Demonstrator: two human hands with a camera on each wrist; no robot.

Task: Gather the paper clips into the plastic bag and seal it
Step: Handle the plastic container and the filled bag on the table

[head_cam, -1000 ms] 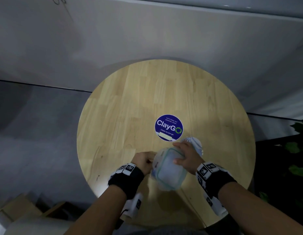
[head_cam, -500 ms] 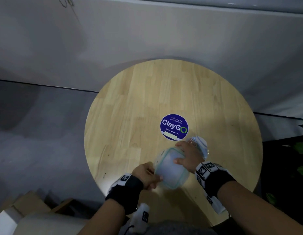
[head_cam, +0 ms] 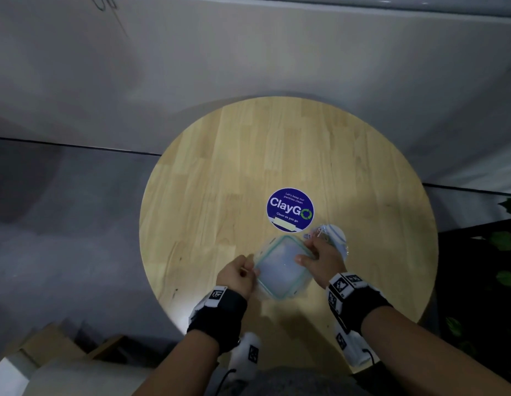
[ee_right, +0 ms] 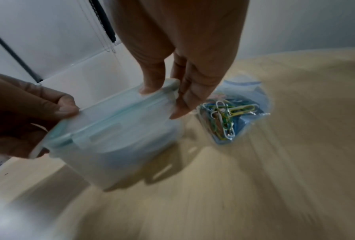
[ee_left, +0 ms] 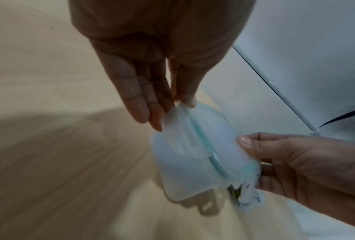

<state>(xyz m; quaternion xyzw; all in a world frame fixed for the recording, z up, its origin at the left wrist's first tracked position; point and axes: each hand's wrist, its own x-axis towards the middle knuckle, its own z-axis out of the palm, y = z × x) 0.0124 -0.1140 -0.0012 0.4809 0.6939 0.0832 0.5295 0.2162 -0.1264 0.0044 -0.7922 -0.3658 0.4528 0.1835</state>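
A translucent lidded container (head_cam: 280, 267) with a teal seal hangs just above the round wooden table (head_cam: 248, 167), casting a shadow on it. My left hand (head_cam: 251, 271) pinches the lid's left edge between thumb and fingers (ee_left: 139, 105). My right hand (head_cam: 305, 252) grips the far right corner, thumb on the lid (ee_right: 151, 87) and fingers down the side. Right behind that hand the clear plastic bag (head_cam: 332, 235) lies on the table with several coloured paper clips (ee_right: 227, 113) inside. I cannot tell whether the bag's top is closed.
A round blue ClayGo sticker (head_cam: 290, 209) sits on the table just beyond the container. Cardboard boxes (head_cam: 48, 347) are on the floor at lower left. Plant leaves (head_cam: 502, 241) show at the right edge. A pale wall runs behind the table.
My left hand slid down to the container's near corner, then back up to its left edge. The right hand kept its grip, and the bag has not moved.
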